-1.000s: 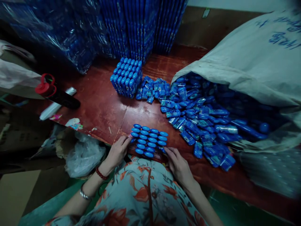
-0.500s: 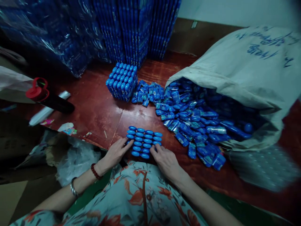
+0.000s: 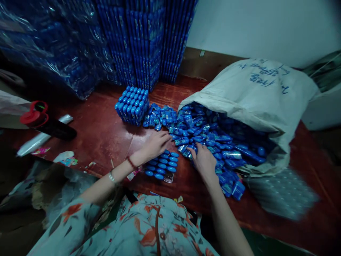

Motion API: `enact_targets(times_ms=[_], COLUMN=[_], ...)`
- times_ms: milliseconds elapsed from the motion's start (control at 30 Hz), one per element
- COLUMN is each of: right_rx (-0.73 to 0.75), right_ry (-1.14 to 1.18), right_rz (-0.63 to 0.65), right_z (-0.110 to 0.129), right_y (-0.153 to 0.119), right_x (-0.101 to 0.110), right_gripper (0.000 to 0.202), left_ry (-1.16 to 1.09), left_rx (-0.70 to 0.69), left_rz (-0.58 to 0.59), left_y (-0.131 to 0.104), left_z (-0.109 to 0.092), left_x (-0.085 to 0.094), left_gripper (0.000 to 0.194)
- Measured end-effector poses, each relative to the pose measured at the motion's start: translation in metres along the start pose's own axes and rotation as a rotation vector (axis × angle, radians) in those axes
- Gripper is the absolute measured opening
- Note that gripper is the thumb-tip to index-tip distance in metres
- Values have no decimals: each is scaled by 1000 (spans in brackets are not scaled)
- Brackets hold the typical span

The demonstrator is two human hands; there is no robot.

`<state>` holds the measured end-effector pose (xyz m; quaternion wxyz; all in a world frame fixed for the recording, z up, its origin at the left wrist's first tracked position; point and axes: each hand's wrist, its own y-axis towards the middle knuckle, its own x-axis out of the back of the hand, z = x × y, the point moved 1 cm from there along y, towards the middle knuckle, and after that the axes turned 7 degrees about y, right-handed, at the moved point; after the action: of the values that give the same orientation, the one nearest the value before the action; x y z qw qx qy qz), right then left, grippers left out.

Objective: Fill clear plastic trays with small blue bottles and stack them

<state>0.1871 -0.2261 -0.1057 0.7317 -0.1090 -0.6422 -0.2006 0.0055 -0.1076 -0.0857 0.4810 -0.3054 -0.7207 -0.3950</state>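
Note:
My left hand (image 3: 157, 143) is stretched over the back of a small block of upright blue packs (image 3: 161, 164) with rounded tops, standing in rows close to me. Its fingertips come to the near left edge of a loose heap of small blue packs (image 3: 202, 133). On the front of that heap lies my right hand (image 3: 204, 163), thumb apart from the fingers and touching packs. Neither hand visibly holds a pack. The heap spills from the mouth of a big white sack (image 3: 226, 83) lying on its side.
The red-brown table (image 3: 101, 149) carries a taller block of blue packs (image 3: 132, 106) behind. High blue stacks (image 3: 141, 42) and wrapped bundles (image 3: 48, 57) stand at the back. A black bottle with a red lid (image 3: 57, 128) lies left. Clear dimpled plastic trays (image 3: 285, 195) are at the right.
Both hands have left the sides of the near block. The left has moved forward and right across it, the right forward and right onto the heap. The camera view has shifted too.

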Motion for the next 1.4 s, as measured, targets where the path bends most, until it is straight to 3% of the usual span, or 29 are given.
enact_targets(times_ms=[100, 200, 300, 400, 533, 633, 733, 800, 867, 967, 1067, 1167, 1300, 1400], right_rx=[-59, -11, 32, 55, -16, -94, -52, -10, 60, 263, 486, 626, 719, 745], right_ry=[-93, -109, -64, 133, 673, 1005, 1116, 1095, 1052, 929, 750, 544, 304, 197], right_rz=[179, 276, 277, 187, 76, 150, 171, 115, -1, -162, -163, -95, -45, -7], right_z=[7, 10, 3, -9, -29, -33, -17, -2, 10, 16, 12, 13, 27, 38], right_y=[15, 10, -4, -22, -52, -78, -101, -110, -115, -115, -109, -101, -92, -86], right_x=[-3, -7, -13, -20, -25, -23, -22, -26, -33, -43, -42, -28, -8, -1], right_gripper=[40, 37, 37, 32, 39, 38, 26, 21, 17, 17, 25, 29, 30, 27], left_ry=[90, 154, 142, 87, -147, -382, -539, -612, -661, -667, -548, -390, -198, -53], left_rx=[-197, -310, -356, -349, -195, 64, 410, 625, 793, 903, 838, 604, 272, 119], left_rz=[278, 456, 506, 489, 276, 18, -202, -294, -342, -373, -353, -300, -150, -31], left_y=[56, 88, 100, 98, 64, 7, -63, -105, -138, -165, -170, -166, -158, -151], left_z=[-22, -32, -32, -22, 2, 22, 36, 39, 34, 20, 8, 4, 5, 5], left_x=[-30, -54, -63, -54, -11, 30, 56, 58, 49, 27, 7, -4, -7, -2], left_gripper=[26, 35, 33, 35, 18, 14, 23, 27, 30, 29, 21, 13, 24, 27])
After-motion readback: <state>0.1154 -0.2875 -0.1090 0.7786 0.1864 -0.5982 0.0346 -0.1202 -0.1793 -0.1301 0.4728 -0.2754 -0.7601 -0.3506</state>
